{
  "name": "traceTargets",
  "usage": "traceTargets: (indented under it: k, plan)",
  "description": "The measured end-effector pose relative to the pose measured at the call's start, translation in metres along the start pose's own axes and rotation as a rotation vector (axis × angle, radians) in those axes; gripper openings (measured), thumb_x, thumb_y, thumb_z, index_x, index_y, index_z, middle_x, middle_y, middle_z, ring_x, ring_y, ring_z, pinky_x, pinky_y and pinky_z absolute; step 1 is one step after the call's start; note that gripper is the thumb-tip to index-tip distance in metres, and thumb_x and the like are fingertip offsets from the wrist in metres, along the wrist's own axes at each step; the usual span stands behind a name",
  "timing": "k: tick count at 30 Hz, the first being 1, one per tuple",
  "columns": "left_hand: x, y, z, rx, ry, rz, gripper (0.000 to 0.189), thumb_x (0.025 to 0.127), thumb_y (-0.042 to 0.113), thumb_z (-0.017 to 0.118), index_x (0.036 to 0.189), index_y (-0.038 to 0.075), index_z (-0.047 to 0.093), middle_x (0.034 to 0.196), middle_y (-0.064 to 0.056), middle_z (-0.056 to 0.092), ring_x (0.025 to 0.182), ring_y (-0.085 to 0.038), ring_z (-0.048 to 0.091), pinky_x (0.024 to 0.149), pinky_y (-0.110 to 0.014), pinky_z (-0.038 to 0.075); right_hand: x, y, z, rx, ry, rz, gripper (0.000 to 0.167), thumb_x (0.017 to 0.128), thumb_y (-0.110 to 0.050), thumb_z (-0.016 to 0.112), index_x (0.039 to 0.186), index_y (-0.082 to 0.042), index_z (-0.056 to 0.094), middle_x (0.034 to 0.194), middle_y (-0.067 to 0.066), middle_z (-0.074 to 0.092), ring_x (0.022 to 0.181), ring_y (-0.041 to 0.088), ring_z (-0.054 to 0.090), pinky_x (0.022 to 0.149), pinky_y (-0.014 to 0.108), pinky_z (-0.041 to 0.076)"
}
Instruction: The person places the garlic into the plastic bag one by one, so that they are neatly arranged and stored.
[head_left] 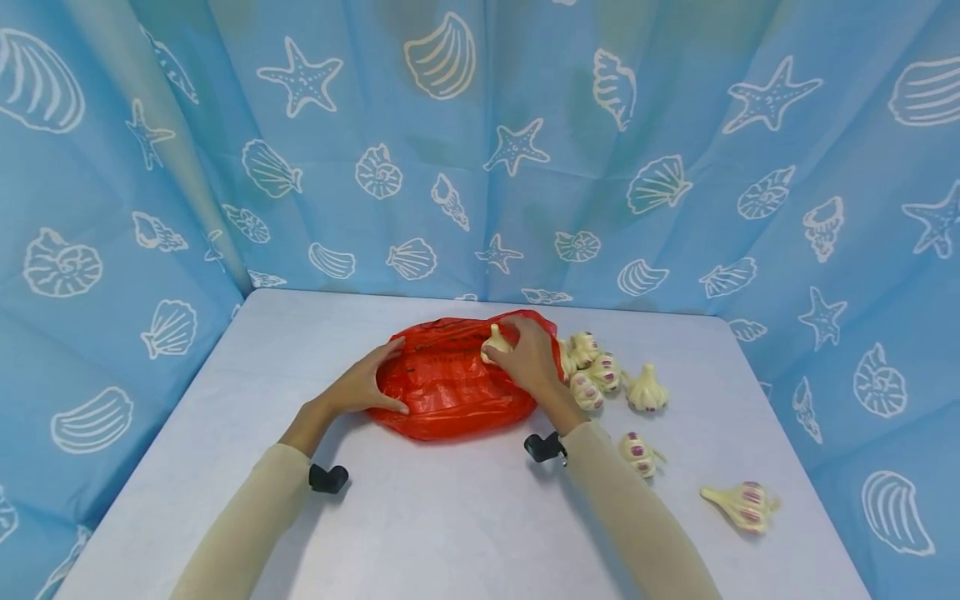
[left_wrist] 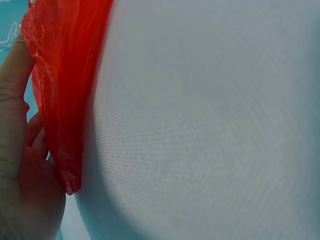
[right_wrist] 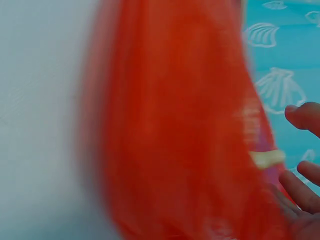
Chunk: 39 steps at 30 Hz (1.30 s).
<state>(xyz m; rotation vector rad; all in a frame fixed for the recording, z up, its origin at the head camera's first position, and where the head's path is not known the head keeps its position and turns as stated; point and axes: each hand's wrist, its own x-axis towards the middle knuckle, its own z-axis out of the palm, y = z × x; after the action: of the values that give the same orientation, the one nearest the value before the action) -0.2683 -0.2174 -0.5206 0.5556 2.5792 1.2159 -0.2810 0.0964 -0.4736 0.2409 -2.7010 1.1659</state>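
A red plastic bag [head_left: 450, 392] lies on the white table with its mouth spread. My left hand [head_left: 360, 383] grips the bag's left end, thumb on the near side and fingers at the far side. Over the bag's right part is my right hand [head_left: 528, 358], a garlic bulb [head_left: 495, 342] at its thumb and fingers in the head view. In the right wrist view its fingers are spread, and the bulb's pale stem [right_wrist: 268, 159] shows past the bag's edge, apart from the fingertips. The bag's wall hides the bulb's body there.
Several garlic bulbs [head_left: 603, 371] cluster right of the bag, beside my right wrist. One bulb [head_left: 637, 454] lies nearer, by the right sleeve, and another [head_left: 744, 505] farther right. A blue shell-patterned curtain [head_left: 480, 192] surrounds the table [head_left: 435, 517] at the back and sides.
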Motion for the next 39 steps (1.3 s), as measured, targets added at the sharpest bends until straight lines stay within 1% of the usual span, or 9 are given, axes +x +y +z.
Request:
traceTargets:
  k: [7,10,13,16,19,24,29,34,39]
  plan:
    - [-0.001,0.002,0.001,0.001,0.005,-0.011,0.115,0.064,0.037,0.090,0.156,0.022,0.022,0.156,-0.003,0.031,0.142,-0.026,0.028,0.104,-0.055,0.040,-0.006,-0.025,-0.034,0.146,-0.010,-0.059,0.056,0.082,-0.029,0.080,0.128,-0.007,0.060,0.121,0.012,0.065,0.110,0.028,0.061,0.087,0.042,0.055]
    - [-0.001,0.002,0.002,0.006,0.009,-0.009,0.116,0.063,0.037,0.091,0.156,0.022,0.022,0.156,-0.003,0.031,0.142,-0.027,0.028,0.104,-0.055,0.040,-0.008,-0.029,-0.051,0.151,0.020,-0.084,0.055,0.082,-0.029,0.080,0.129,-0.008,0.060,0.120,0.011,0.065,0.110,0.027,0.062,0.089,0.042,0.054]
    - [-0.001,0.001,0.002,0.013,0.005,-0.009,0.117,0.063,0.038,0.090,0.156,0.021,0.021,0.156,-0.004,0.030,0.142,-0.027,0.027,0.104,-0.055,0.040,-0.009,-0.027,-0.070,0.141,0.059,-0.103,0.053,0.082,-0.026,0.080,0.128,-0.008,0.060,0.120,0.010,0.065,0.111,0.027,0.061,0.090,0.042,0.054]
    - [-0.001,-0.001,0.002,0.017,0.005,-0.007,0.117,0.063,0.039,0.090,0.156,0.022,0.021,0.156,-0.004,0.030,0.142,-0.027,0.027,0.104,-0.055,0.039,-0.010,-0.018,-0.089,0.118,0.094,-0.118,0.053,0.082,-0.024,0.080,0.128,-0.007,0.059,0.121,0.011,0.064,0.110,0.027,0.061,0.090,0.042,0.054]
    - [0.000,-0.002,0.001,0.020,0.003,0.000,0.117,0.063,0.040,0.090,0.156,0.022,0.021,0.156,-0.004,0.030,0.142,-0.027,0.027,0.104,-0.055,0.039,-0.013,-0.005,-0.107,0.081,0.122,-0.108,0.055,0.081,-0.024,0.081,0.128,-0.006,0.059,0.122,0.012,0.064,0.110,0.028,0.061,0.090,0.043,0.054]
    - [0.001,0.000,0.001,0.018,-0.011,0.002,0.118,0.062,0.038,0.091,0.156,0.023,0.021,0.157,-0.003,0.029,0.142,-0.028,0.027,0.104,-0.055,0.040,-0.022,0.021,-0.129,-0.004,0.136,-0.032,0.058,0.083,-0.028,0.080,0.130,-0.005,0.057,0.124,0.014,0.062,0.112,0.029,0.060,0.091,0.046,0.052]
    - [0.001,-0.002,0.001,0.001,-0.015,0.014,0.117,0.062,0.038,0.091,0.156,0.021,0.022,0.157,-0.004,0.029,0.142,-0.028,0.027,0.104,-0.056,0.039,-0.031,0.045,-0.142,-0.076,0.141,0.035,0.056,0.084,-0.028,0.078,0.130,-0.004,0.056,0.123,0.017,0.062,0.112,0.033,0.059,0.092,0.047,0.051]
    - [0.001,-0.006,0.003,-0.026,0.001,0.037,0.116,0.064,0.037,0.090,0.156,0.019,0.022,0.157,-0.005,0.030,0.143,-0.029,0.027,0.106,-0.056,0.037,-0.041,0.069,-0.151,-0.117,0.167,0.056,0.054,0.084,-0.027,0.078,0.126,0.000,0.057,0.118,0.020,0.063,0.110,0.036,0.060,0.091,0.048,0.052]
    - [0.003,-0.006,0.001,-0.044,0.018,0.043,0.116,0.063,0.035,0.091,0.155,0.021,0.023,0.157,-0.004,0.029,0.143,-0.028,0.025,0.106,-0.056,0.036,-0.057,0.091,-0.158,-0.157,0.181,0.097,0.057,0.083,-0.029,0.078,0.126,0.002,0.057,0.118,0.023,0.062,0.109,0.039,0.060,0.090,0.050,0.052]
